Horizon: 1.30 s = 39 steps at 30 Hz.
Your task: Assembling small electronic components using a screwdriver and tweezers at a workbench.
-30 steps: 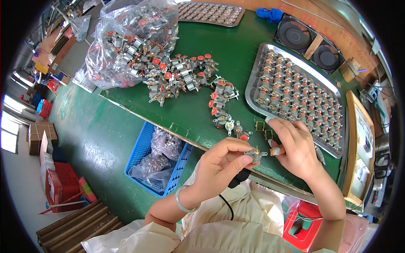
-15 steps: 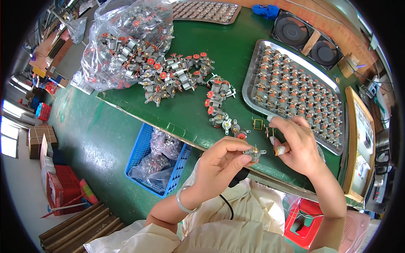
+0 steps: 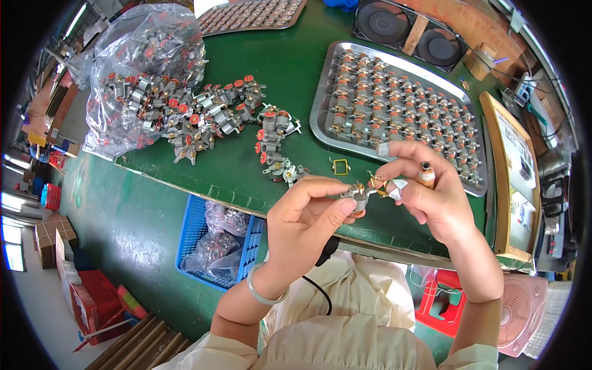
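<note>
Between the thumb and fingers of my left hand [image 3: 308, 216] is a small grey cylindrical metal part [image 3: 359, 198] with side tabs and brass pieces on top. My right hand [image 3: 441, 200], with wrapped fingertips, pinches a small brass frame [image 3: 382, 185] right beside that part; whether they touch is hard to tell. A short round handle [image 3: 425, 175] with a dark tip is tucked in the same hand. Another brass frame [image 3: 340, 166], rectangular, lies on the green table [image 3: 296, 68]. Left of it, several loose metal parts with red discs [image 3: 268, 139] trail toward a heap.
A clear plastic bag [image 3: 117, 52] holds more such parts at the left. A metal tray [image 3: 318, 126] with rows of them stands right, another tray [image 3: 290, 26] farther back. Two black fans [image 3: 383, 23] and a wooden frame [image 3: 492, 123] border the table. A blue basket [image 3: 187, 231] stands below the edge.
My right hand has picked up a brass frame from the table and brought it to the part in my left hand. The left hand has tilted the part. The whole view has shifted.
</note>
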{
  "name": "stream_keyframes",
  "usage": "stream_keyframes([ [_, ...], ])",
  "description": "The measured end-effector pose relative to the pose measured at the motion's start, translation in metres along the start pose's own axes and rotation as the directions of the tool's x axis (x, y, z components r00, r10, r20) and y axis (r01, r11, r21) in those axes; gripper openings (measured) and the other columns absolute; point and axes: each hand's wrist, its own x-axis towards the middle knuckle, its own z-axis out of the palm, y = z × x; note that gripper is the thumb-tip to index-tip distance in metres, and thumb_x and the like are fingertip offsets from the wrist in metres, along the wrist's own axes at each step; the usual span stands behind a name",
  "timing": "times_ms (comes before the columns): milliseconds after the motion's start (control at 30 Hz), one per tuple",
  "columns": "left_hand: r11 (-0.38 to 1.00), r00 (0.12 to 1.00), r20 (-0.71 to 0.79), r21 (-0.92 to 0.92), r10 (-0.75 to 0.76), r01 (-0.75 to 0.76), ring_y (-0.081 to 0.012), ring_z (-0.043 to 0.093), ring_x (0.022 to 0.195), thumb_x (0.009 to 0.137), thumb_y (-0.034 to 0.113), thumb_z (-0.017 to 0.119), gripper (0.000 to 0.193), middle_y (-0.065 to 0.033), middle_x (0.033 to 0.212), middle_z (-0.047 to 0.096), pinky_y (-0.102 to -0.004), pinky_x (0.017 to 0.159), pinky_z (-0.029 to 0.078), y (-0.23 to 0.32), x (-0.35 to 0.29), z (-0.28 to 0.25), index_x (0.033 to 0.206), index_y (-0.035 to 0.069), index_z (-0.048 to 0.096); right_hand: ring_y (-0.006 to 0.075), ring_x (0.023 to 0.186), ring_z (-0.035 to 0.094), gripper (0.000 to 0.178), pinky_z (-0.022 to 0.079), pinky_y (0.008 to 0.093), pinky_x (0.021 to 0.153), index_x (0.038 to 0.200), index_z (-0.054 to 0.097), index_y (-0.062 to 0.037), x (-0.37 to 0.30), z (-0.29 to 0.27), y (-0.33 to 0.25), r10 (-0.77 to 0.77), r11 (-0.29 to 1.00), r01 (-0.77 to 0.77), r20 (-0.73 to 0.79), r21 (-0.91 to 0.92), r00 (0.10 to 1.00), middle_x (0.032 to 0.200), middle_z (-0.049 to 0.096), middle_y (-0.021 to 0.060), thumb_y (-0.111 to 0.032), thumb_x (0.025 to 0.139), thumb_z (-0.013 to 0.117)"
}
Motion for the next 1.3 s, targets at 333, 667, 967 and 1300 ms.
stream_keyframes([
  [333, 0.970, 0.980, 0.003, -0.145, -0.198, 0.196, -0.0212, 0.062, 0.077, 0.082, 0.002, 0.056, 0.018, -0.0133, 0.088, 0.059, -0.0273, 0.065, 0.054, 0.004, 0.012, 0.014, 0.096, -0.006, 0.051, 0.0037, 0.062, 0.050, 0.040, 0.032, 0.0139, 0.039, 0.112, 0.045, -0.0010, -0.009, 0.009, 0.017, 0.054, 0.978, -0.035, -0.088, 0.204, 0.995, 0.088, 0.059, 0.0057, -0.004, 0.075, 0.061],
  [667, 0.968, 0.973, 0.048, -0.100, -0.224, 0.228, -0.0196, 0.062, 0.078, 0.083, 0.004, 0.055, 0.017, -0.0140, 0.089, 0.060, -0.0274, 0.067, 0.053, 0.007, 0.015, 0.019, 0.096, -0.006, 0.051, 0.0011, 0.061, 0.049, 0.036, 0.029, 0.0131, 0.037, 0.107, 0.045, -0.0009, -0.013, -0.004, 0.024, 0.042, 0.987, -0.032, -0.062, 0.160, 0.997, 0.086, 0.060, 0.0055, -0.007, 0.076, 0.062],
  [967, 0.985, 0.985, 0.042, -0.003, -0.170, 0.170, -0.0181, 0.062, 0.077, 0.083, 0.004, 0.055, 0.015, -0.0120, 0.088, 0.060, -0.0256, 0.065, 0.053, 0.006, 0.017, 0.026, 0.094, -0.006, 0.052, 0.0087, 0.083, 0.055, 0.038, 0.046, 0.0207, 0.073, 0.106, 0.042, 0.0003, -0.016, -0.006, 0.024, -0.113, 0.983, 0.119, -0.051, 0.139, 0.992, 0.096, 0.055, 0.0101, -0.001, 0.075, 0.063],
  [1300, 0.983, 0.983, -0.004, -0.008, -0.182, 0.182, -0.0180, 0.061, 0.072, 0.082, 0.003, 0.056, 0.013, -0.0106, 0.085, 0.057, -0.0276, 0.062, 0.055, 0.006, 0.017, 0.030, 0.092, -0.005, 0.053, 0.0080, 0.084, 0.054, 0.041, 0.046, 0.0202, 0.072, 0.109, 0.040, -0.0002, -0.015, -0.008, 0.022, -0.074, 0.990, 0.081, -0.060, 0.116, 0.995, 0.096, 0.054, 0.0094, 0.000, 0.074, 0.062],
])
